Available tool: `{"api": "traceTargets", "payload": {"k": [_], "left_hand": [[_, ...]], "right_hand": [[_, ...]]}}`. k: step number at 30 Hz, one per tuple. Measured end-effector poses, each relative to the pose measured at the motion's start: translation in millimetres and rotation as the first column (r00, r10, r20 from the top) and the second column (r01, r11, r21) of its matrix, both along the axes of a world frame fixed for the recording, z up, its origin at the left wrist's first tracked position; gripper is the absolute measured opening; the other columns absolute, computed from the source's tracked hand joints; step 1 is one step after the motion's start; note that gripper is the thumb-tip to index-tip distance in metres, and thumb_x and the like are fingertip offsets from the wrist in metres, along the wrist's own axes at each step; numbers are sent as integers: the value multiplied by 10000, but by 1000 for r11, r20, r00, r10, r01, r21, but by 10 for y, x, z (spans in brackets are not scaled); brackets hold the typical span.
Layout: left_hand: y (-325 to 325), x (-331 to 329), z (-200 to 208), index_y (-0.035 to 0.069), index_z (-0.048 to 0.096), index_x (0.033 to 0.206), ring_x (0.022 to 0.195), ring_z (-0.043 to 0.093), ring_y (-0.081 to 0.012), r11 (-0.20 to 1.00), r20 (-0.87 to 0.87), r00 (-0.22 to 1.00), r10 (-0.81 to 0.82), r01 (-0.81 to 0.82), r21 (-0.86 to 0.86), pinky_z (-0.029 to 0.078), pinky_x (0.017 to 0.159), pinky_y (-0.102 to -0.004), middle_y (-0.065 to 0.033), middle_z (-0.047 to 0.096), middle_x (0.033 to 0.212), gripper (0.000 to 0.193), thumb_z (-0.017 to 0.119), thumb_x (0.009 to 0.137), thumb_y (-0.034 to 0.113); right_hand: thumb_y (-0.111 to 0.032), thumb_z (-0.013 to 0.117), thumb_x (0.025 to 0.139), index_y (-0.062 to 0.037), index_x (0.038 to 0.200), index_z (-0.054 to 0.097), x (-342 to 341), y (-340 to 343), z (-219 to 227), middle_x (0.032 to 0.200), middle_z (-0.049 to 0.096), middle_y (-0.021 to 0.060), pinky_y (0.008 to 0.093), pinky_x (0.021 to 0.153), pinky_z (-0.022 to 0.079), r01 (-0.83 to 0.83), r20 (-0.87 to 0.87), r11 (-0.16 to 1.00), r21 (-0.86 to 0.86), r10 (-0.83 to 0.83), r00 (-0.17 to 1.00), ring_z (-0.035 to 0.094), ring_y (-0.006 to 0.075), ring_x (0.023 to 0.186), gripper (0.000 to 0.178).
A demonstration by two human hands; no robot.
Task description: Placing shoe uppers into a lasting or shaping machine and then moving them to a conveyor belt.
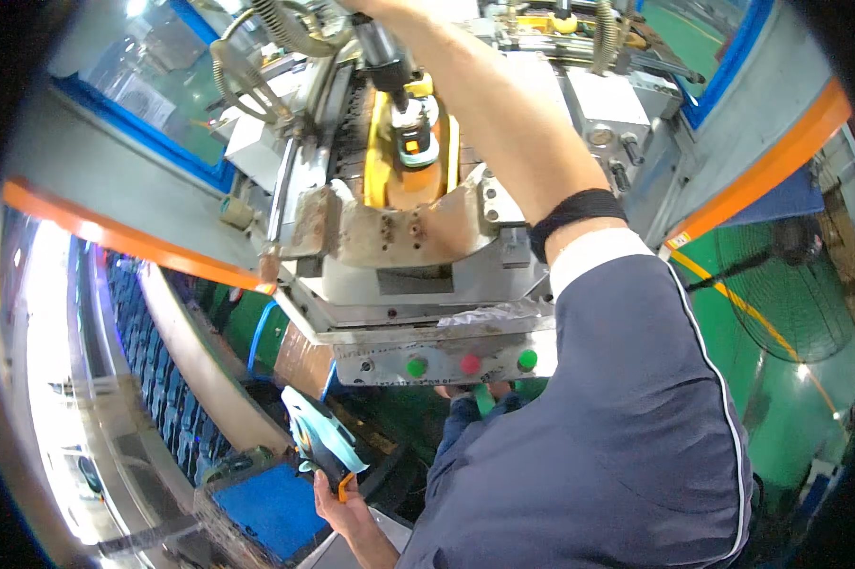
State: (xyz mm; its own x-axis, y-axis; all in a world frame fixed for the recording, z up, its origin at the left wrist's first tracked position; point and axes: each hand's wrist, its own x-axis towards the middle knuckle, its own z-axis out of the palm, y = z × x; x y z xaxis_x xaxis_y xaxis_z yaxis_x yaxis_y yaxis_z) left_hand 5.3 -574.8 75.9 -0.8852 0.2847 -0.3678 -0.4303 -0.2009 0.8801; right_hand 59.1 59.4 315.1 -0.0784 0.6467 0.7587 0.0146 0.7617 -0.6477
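Shoe (321, 434), light blue and black, is in the left hand (345, 507), left of the button panel (446, 377) and lower down. I read that hand as pinching the shoe's lower end, thumb and finger near an orange part; shoe is tilted and clear of the panel. Right arm reaches up past the panel's right end, black wristband (579, 213) on it. Right hand (375, 6) is far beyond the panel, cut by the top edge; I can't tell whether its fingers are spread or closed, or on anything.

Beyond the panel I have a second shoe-like piece (418, 156) between yellow walls (376, 156), with a black cylinder (382, 57) above it; contact unclear to me. Curved metal plate (437, 228) sits between that piece and the panel. Panel carries two green buttons (416, 367) with a red button (470, 363) between them. Crumpled clear plastic (499, 312) lies just behind its right half. Blue board (271, 510) is lower left of the panel, bumpy dark blue surface (157, 351) further left. Fan (788, 294) stands well right of it.
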Motion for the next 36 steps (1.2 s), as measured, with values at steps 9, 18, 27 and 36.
{"api": "traceTargets", "payload": {"k": [9,18,27,36], "left_hand": [[-910,714,-180,-46,633,999,807,637,-195,920,147,913,380,-358,-158,551,675,-348,-101,648,939,218,697,826,70],[-3117,1310,-1690,-41,660,875,715,662,-240,349,-28,361,932,-916,-198,565,635,-369,-127,667,809,144,688,770,55],[-5479,633,-2180,-43,623,894,600,629,-221,-32,-385,238,892,-816,-578,519,570,-365,-137,651,797,219,698,738,92],[-5761,289,-2672,31,425,1268,964,630,-403,-238,-480,247,842,-627,-741,496,816,-447,-249,616,1118,619,743,786,253]], "right_hand": [[-261,709,749,30,1232,512,-1122,-1869,-116,1060,650,189,355,852,502,22,-287,963,268,58,956,637,283,974,597],[-273,651,875,-1,1131,638,-471,-541,-869,1118,660,137,329,884,492,41,48,937,347,-62,997,634,245,1028,374],[-164,621,934,-2,1165,602,-3153,-5869,292,1134,633,69,246,783,496,-879,340,475,-34,833,437,629,143,985,283],[-434,652,867,-25,1327,508,-5388,-10424,1058,1199,628,118,307,768,485,-996,867,85,-13,498,31,605,195,1069,632]]}}
